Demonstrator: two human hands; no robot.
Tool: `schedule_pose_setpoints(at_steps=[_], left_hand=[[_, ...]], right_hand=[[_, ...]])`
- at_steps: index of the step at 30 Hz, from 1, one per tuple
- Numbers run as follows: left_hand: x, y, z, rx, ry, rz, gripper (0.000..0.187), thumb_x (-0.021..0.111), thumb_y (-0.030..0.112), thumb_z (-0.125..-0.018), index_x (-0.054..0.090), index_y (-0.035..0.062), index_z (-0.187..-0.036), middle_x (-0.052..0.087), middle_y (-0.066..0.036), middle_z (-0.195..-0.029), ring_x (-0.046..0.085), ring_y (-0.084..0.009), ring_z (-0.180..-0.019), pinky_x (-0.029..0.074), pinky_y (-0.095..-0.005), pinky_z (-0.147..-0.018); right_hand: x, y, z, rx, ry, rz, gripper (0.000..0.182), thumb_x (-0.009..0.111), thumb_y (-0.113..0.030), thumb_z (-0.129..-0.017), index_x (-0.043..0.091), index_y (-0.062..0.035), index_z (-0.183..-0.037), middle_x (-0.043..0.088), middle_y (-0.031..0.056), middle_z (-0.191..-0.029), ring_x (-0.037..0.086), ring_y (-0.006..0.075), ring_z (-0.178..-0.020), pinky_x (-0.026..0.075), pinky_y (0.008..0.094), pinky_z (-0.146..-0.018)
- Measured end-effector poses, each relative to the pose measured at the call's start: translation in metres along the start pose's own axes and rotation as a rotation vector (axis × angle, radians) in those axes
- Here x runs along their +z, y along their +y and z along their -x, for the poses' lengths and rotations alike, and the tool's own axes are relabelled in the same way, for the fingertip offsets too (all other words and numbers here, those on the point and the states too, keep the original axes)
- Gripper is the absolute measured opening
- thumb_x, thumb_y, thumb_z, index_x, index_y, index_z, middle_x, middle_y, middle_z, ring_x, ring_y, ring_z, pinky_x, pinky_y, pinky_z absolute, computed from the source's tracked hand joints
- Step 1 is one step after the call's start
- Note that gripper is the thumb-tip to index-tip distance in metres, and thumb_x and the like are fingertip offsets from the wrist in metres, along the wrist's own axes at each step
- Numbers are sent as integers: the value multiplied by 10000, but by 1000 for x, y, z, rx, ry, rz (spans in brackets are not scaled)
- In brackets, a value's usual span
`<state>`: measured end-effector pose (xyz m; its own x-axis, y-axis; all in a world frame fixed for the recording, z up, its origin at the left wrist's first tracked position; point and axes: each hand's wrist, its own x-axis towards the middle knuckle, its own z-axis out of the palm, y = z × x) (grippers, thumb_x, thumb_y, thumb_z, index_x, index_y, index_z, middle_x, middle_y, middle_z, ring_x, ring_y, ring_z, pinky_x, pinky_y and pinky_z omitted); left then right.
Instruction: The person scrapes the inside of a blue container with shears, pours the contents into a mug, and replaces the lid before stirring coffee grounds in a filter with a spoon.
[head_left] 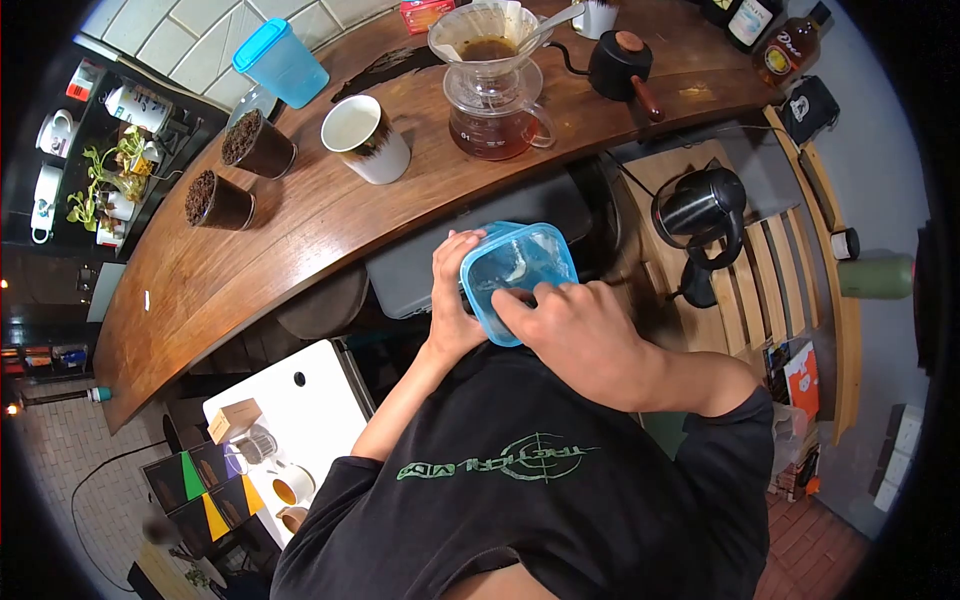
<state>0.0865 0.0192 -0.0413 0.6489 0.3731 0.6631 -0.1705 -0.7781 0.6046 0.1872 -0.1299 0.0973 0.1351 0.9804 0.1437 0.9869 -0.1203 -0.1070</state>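
Tilted toward me in front of my chest is a translucent blue plastic container (pixel 479 312), its square mouth uncovered. My left hand (pixel 455 285) wraps round its left side, fingers at the far edge and thumb low on the wall. Over the near right part of the mouth, my right hand (pixel 580 325) is closed, its fingers curled down into the opening. Those fingertips are hidden, so I cannot tell what they hold. A small whitish patch shows inside the container. Beyond it on the counter stands a glass coffee server (pixel 490 130) with dark liquid, topped by a dripper (pixel 478 65) with a paper filter.
The curved wooden counter (pixel 300 215) holds a white mug (pixel 378 150), two cups of dark grounds (pixel 258 145), a blue lidded container (pixel 282 65) and a black gooseneck kettle (pixel 618 70). An electric kettle (pixel 700 205) stands right, near wooden slats (pixel 770 280). Behind left is a white table (pixel 325 400).
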Motion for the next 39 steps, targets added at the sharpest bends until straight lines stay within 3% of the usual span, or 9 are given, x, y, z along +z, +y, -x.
schedule_pose_setpoints(at_steps=[14,17,26,28,30,34,39], left_hand=[[1,-1,1,-39,-5,58,924,908,152,-596,403,13,-1357,546,-182,-1288,539,-319,-1198,361,-447,-1108],[0,-3,2,-14,-10,8,928,910,153,-593,402,15,-1358,546,-182,-1288,538,-320,-1201,362,-452,-1106],[-1,-4,-1,-8,-13,7,931,911,196,-573,416,29,-1343,552,-188,-1270,541,-338,-1210,331,-495,-1130],[-1,-5,0,-32,-26,79,952,910,208,-568,421,81,-1375,527,-147,-1352,473,-361,-1280,271,-573,-1152],[0,-5,0,-32,-28,77,957,911,204,-565,420,83,-1377,527,-145,-1352,471,-362,-1280,271,-574,-1152],[1,-5,-1,-29,-38,74,970,917,193,-554,417,86,-1379,523,-140,-1357,468,-366,-1282,271,-580,-1151],[1,-5,-1,-22,-44,83,970,918,187,-551,420,86,-1377,523,-141,-1354,467,-370,-1282,269,-584,-1151]], right_hand=[[1,7,-2,56,20,-28,210,668,-97,-772,605,-88,-972,624,75,-626,683,246,-568,536,339,-496],[-3,6,-1,-25,-16,-82,203,665,-89,-779,601,-84,-971,623,81,-622,686,256,-568,536,339,-486],[1,8,-3,82,-16,-32,171,654,-73,-796,593,-88,-955,630,98,-631,693,263,-584,538,351,-487],[2,10,-3,114,5,4,168,649,-68,-798,597,-88,-957,631,92,-630,692,263,-583,539,349,-493],[-8,7,-1,22,-13,-74,131,678,-68,-776,585,-50,-866,659,105,-612,710,242,-584,551,317,-482],[1,11,0,124,-45,4,152,656,-85,-807,602,-76,-949,635,102,-628,684,263,-569,533,348,-498],[-1,9,2,102,-59,-50,140,651,-76,-812,599,-70,-941,638,107,-630,686,266,-571,536,351,-497]])
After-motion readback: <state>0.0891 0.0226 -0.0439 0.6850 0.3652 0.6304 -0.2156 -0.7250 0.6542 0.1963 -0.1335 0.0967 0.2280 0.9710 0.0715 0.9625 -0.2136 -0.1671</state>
